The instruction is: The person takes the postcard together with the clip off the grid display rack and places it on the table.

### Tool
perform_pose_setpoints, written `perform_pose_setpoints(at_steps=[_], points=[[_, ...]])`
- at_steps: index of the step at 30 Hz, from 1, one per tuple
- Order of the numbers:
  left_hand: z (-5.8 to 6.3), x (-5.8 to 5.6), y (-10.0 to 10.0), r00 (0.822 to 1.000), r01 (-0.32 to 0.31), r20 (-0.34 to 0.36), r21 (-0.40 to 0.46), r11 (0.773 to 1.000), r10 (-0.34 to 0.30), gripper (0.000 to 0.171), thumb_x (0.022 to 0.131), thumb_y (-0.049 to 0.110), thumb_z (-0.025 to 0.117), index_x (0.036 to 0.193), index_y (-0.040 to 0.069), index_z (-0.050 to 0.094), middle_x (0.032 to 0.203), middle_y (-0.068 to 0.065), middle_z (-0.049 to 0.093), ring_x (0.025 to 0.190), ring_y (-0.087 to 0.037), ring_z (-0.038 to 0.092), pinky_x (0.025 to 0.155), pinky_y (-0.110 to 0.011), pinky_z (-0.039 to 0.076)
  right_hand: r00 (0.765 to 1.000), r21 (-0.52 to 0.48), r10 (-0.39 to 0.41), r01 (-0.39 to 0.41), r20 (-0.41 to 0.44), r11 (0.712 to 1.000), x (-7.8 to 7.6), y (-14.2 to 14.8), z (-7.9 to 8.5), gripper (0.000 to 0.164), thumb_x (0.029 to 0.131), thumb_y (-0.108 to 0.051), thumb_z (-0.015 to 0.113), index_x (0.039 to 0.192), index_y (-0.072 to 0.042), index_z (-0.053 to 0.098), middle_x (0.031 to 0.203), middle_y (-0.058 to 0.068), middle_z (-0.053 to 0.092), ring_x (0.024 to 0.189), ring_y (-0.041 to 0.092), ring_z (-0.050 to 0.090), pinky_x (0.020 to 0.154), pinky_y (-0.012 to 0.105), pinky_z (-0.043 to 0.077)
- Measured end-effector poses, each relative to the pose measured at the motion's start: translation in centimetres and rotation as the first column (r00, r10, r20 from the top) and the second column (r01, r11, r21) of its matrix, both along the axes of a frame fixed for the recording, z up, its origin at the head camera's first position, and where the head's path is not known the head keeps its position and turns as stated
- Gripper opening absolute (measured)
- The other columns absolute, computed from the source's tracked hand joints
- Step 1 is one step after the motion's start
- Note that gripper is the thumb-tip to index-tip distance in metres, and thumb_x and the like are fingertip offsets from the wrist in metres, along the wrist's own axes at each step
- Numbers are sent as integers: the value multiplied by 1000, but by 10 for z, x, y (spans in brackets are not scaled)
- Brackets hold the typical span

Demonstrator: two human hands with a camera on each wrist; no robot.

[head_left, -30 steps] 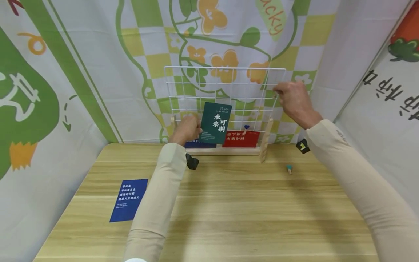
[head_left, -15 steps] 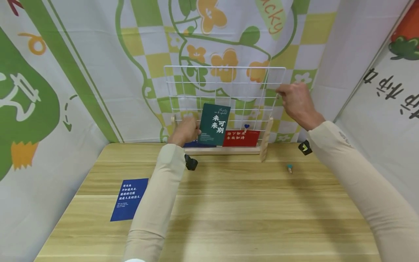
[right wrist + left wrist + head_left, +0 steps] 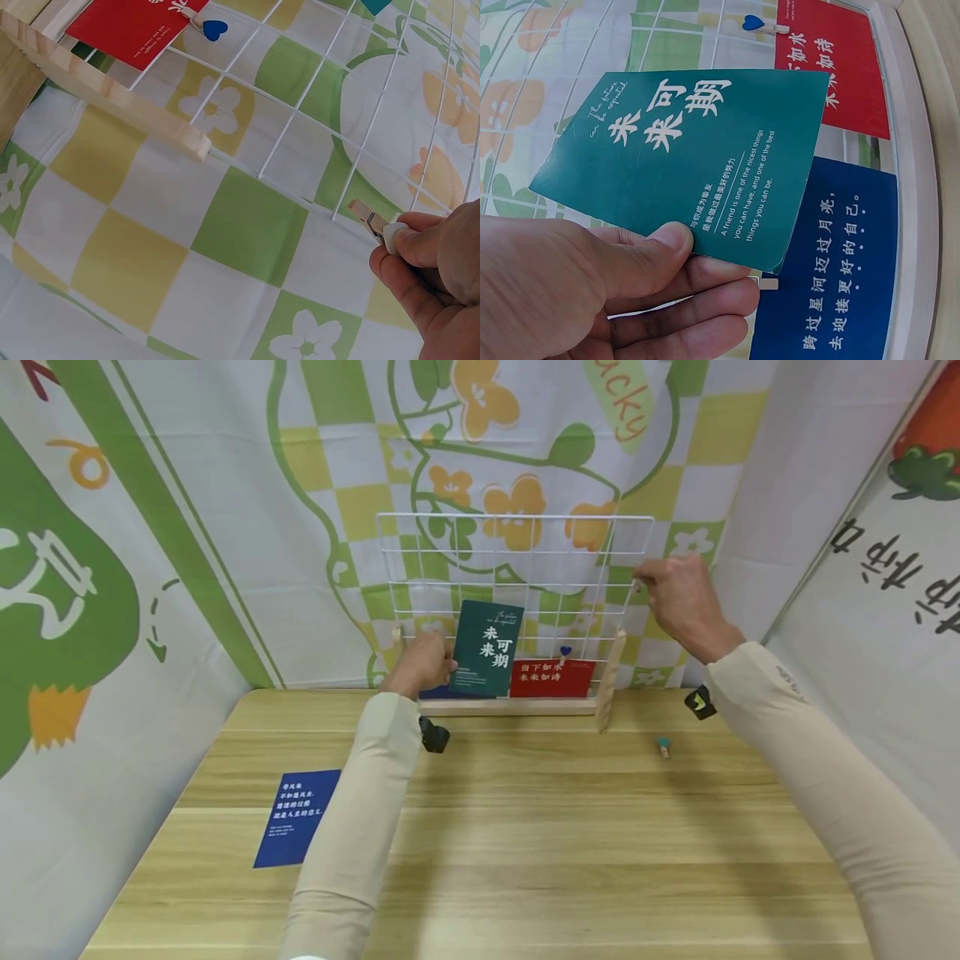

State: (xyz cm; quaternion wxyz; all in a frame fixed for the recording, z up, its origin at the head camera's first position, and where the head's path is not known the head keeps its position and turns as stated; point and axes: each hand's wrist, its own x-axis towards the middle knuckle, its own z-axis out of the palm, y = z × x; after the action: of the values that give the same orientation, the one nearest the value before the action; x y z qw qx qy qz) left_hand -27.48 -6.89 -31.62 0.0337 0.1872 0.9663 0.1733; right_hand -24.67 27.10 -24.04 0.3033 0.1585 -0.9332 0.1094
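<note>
My left hand (image 3: 423,662) pinches a green card (image 3: 487,647) with white lettering by its lower left edge. The card is held in front of the white wire grid (image 3: 517,516). Between the thumb and fingers of my right hand (image 3: 682,602) is a small wooden clothespin (image 3: 369,217) with a pale ornament, close to the grid's right edge. A red card (image 3: 553,679) hangs low on the grid under a clothespin with a blue heart (image 3: 215,31). Beside it, a blue card (image 3: 832,255) with a clothespin at its edge is partly covered by the green card.
The grid stands in a wooden base (image 3: 555,708) against a patterned cloth. A second blue card (image 3: 292,818) lies at the table's left, partly under my left sleeve. Another clothespin with a teal top (image 3: 663,747) lies on the right of the wooden table (image 3: 570,843).
My left hand has brought the green card slightly down and to the left. My right hand has shifted a little right and down, still holding the clothespin.
</note>
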Motion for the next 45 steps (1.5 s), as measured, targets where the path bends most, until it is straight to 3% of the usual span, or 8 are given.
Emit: perform_pose_setpoints(at_steps=[11,22,29,37,45], points=[[-4,1,-6,998,40,-54,-18,999,-41,29,90,11,57,62,7,56,67,-8,66,66,-21,58,65,-28,42,1000,1,8,-8,7,1000,-1,6,-8,22,84,9,51,92,3,70,91,23,69,75,39,68,69,46,54],[-3,6,-11,996,-23,88,-14,1000,25,22,94,15,52,76,4,61,72,-7,62,59,-16,47,55,-25,38,999,13,-12,12,46,1000,1,11,-12,24,87,8,48,97,2,69,94,22,69,79,38,68,66,44,55],[-6,6,-15,997,-33,71,5,999,32,23,93,15,53,76,4,64,72,-6,64,61,-16,52,55,-25,41,999,40,-19,18,37,999,3,12,-14,25,85,9,48,97,3,69,96,21,69,83,38,67,70,46,54],[-8,6,-19,997,-39,73,32,999,37,23,92,13,55,72,4,62,69,-6,61,59,-14,49,52,-23,39,1000,27,-10,10,23,1000,3,15,-16,23,87,7,49,96,3,70,94,21,69,82,38,67,70,46,54],[-9,5,-21,1000,-4,27,-28,1000,5,24,91,13,56,70,3,63,69,-6,66,64,-17,54,57,-24,39,999,42,-17,15,38,999,6,20,-21,21,88,5,51,98,3,69,92,22,69,78,38,67,69,48,53]])
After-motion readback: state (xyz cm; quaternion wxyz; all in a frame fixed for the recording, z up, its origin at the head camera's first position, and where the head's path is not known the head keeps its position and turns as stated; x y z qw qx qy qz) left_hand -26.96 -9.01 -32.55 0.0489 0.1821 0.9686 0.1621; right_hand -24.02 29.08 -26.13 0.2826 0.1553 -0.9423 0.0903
